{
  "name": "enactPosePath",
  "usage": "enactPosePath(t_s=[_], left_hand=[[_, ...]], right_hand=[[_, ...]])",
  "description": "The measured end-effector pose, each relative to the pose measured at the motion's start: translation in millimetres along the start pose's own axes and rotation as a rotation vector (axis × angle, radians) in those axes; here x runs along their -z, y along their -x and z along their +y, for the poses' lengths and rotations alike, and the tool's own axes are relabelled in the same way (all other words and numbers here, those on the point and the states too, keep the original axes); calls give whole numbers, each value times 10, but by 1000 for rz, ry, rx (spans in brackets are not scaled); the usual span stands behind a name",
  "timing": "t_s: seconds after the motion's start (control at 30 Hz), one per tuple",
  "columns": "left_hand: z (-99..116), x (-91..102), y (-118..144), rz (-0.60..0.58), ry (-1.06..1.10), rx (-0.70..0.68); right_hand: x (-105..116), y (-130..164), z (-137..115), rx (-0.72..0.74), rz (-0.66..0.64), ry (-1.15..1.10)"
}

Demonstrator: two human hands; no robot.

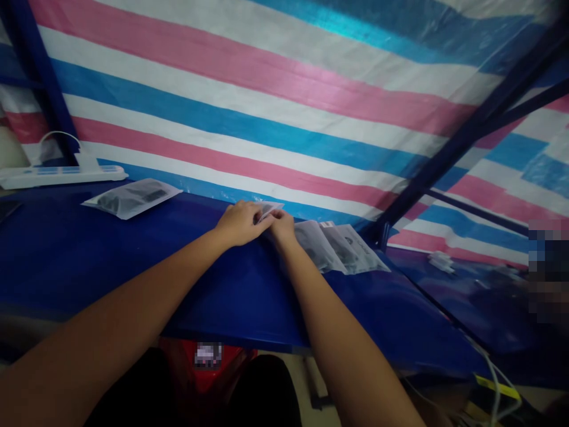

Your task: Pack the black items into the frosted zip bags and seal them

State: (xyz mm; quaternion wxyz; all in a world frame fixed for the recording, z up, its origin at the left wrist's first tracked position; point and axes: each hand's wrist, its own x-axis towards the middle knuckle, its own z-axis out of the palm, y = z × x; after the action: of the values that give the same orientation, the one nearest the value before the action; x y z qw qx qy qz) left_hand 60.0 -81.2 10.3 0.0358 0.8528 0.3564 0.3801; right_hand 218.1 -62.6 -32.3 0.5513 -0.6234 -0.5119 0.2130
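Both my arms reach forward over a dark blue table (89, 255). My left hand (240, 222) and my right hand (281, 225) meet at the table's far edge, pinching a small clear plastic packet (268, 209) between their fingertips. Just right of my right hand lies a fanned pile of similar packets (340, 246) with dark contents. Another such packet (132, 197) lies alone at the far left of the table.
A white power strip (62, 173) with a cable sits at the back left. A pink, white and blue striped tarp (284, 101) hangs behind the table. A dark blue metal post (466, 136) slants at the right. A second blue table (480, 296) with small items adjoins on the right.
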Motion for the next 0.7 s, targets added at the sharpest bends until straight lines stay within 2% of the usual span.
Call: enactPosePath(t_s=[0.1,0.17,0.23,0.33,0.4,0.5,0.63,0.7], left_hand=[[98,65,12,-42,-53,91],[134,95,16,-80,-75,155],[147,112,19,-97,-106,177],[140,119,17,-61,-171,148],[140,120,14,-18,-186,143],[190,126,18,16,-152,166],[263,128,21,-18,-38,104],[176,105,-5,17,3,81]], right_hand=[[17,84,-95,15,-47,135],[28,127,-168,75,-47,249],[38,155,-237,185,44,361],[56,181,-320,347,208,443],[66,195,-358,385,161,425],[76,215,-380,366,3,380],[78,207,-337,257,-19,417],[63,185,-284,189,-20,410]])
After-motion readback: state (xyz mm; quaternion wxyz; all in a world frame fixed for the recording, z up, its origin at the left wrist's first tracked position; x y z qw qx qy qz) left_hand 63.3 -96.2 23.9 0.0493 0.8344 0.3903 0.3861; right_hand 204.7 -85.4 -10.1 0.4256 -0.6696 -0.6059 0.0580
